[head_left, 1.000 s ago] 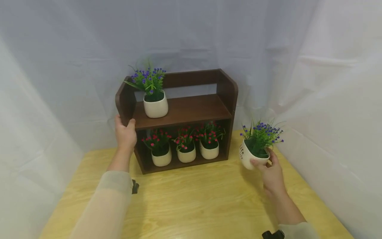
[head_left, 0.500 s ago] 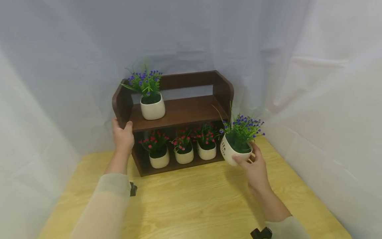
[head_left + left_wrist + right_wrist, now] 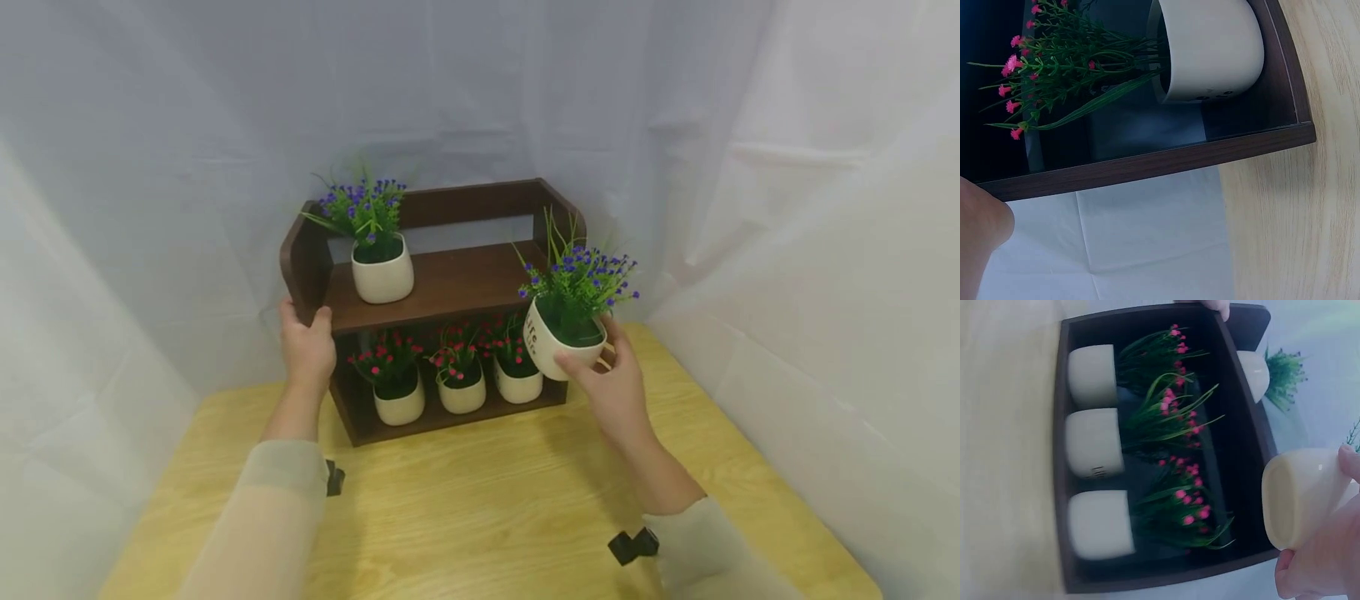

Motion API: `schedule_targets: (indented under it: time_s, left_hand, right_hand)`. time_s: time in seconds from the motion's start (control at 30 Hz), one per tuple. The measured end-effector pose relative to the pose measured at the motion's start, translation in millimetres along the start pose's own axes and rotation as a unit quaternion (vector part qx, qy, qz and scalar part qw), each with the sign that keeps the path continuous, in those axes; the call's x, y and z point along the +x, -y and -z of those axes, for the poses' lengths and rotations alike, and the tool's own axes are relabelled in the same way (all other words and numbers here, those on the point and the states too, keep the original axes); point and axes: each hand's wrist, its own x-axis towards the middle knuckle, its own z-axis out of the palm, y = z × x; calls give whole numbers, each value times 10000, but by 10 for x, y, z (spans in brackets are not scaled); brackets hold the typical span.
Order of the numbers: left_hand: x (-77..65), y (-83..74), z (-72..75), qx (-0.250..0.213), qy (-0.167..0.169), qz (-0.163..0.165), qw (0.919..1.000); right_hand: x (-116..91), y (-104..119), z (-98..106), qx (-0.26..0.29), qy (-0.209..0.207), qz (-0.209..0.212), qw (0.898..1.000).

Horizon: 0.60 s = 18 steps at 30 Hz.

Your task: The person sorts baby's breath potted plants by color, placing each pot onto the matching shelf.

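My right hand [image 3: 615,392] grips a white pot of purple flowers [image 3: 562,337] with "Life" lettering, thumb at its near side. The pot is raised in front of the right end of a dark brown wooden shelf [image 3: 457,283], slightly tilted; its base faces the camera in the right wrist view. My left hand [image 3: 307,346] holds the shelf's left side panel, thumb on the front edge and the other fingers hidden behind it. Another white pot of purple flowers [image 3: 383,271] stands on the upper board at the left.
Three white pots with red-pink flowers, the left one [image 3: 400,404] among them, line the lower compartment. The shelf stands on a light wooden table [image 3: 465,500]. White sheeting [image 3: 480,83] hangs behind and at both sides. A black wrist mount [image 3: 633,546] sits by the right sleeve.
My right hand has carried the pot of purple flowers leftward and up from beside the shelf to in front of its right end. The left hand keeps its hold on the side panel.
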Motion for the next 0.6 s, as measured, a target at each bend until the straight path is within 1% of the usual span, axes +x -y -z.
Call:
schedule_targets:
  time_s: [0.1, 0.2, 0.27, 0.43, 0.5, 0.6]
  left_hand:
    - [-8, 5, 4, 61, 23, 55, 10000]
    - [1, -1, 5, 39, 28, -10, 10000]
    - [3, 14, 3, -59, 47, -56, 10000]
    - [-4, 39, 6, -104, 56, -20, 9999]
    - [-3, 35, 8, -68, 46, 4, 10000]
    - [2, 26, 12, -28, 31, 5, 10000]
  right_hand:
    - [101, 117, -98, 77, 95, 176, 9998]
    - [215, 244, -211, 132, 194, 406, 9989]
    - [291, 297, -283, 114, 269, 578, 9979]
    - [468, 304, -403, -351, 283, 1030, 9937]
    - [527, 299, -430, -504, 236, 1109, 9923]
    - [607, 306, -468, -595, 197, 1104, 9919]
